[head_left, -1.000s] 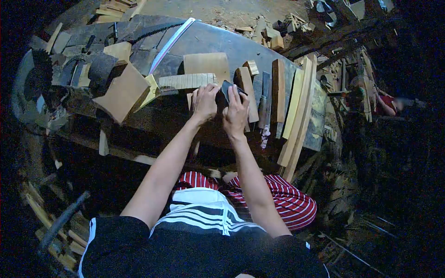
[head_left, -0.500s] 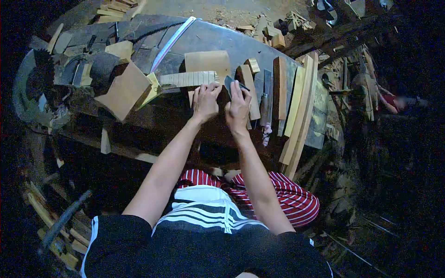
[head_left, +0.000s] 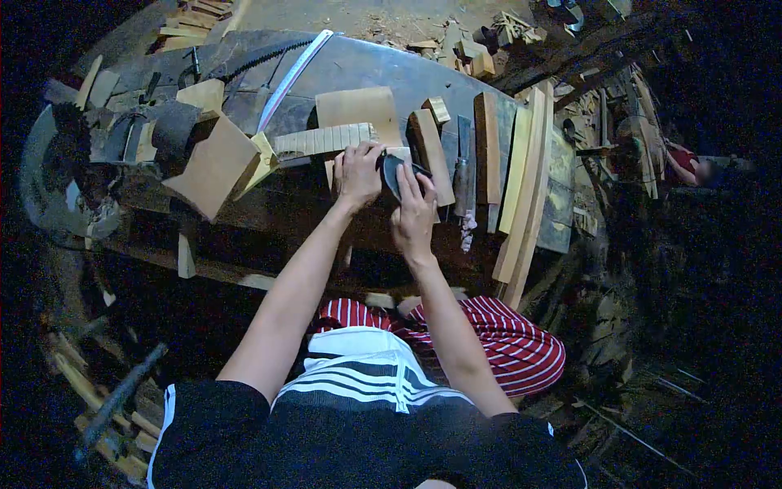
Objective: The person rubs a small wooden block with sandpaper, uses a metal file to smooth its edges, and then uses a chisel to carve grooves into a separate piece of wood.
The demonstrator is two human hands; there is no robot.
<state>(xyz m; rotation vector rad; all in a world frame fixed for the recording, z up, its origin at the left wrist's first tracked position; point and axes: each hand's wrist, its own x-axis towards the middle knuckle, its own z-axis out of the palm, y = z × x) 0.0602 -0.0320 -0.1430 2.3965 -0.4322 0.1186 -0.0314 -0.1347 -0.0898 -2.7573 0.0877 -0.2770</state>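
My left hand [head_left: 358, 176] has its fingers curled down at the near edge of a pale wood strip [head_left: 322, 142] marked with crosswise lines. What lies under those fingertips is hidden. Close on its right, my right hand [head_left: 415, 213] grips a dark flat piece with a curved edge [head_left: 393, 173], fingers extended over it. Whether that piece is a blade or a sheet cannot be made out. A small light wood end [head_left: 399, 152] shows just beyond it, between the hands. Behind lies a tan flat board [head_left: 357, 104].
On the dark bench [head_left: 383, 65] a handled chisel-like tool [head_left: 463, 167] lies among wood bars [head_left: 487, 147] to the right. A long saw [head_left: 297, 77] lies at the back left, near an angular wood block [head_left: 213, 167]. Another person [head_left: 683, 163] is far right.
My right hand and the dark piece have tilted and moved slightly left and nearer to me, uncovering the light wood end. My left hand stays almost in place. The view has shifted slightly.
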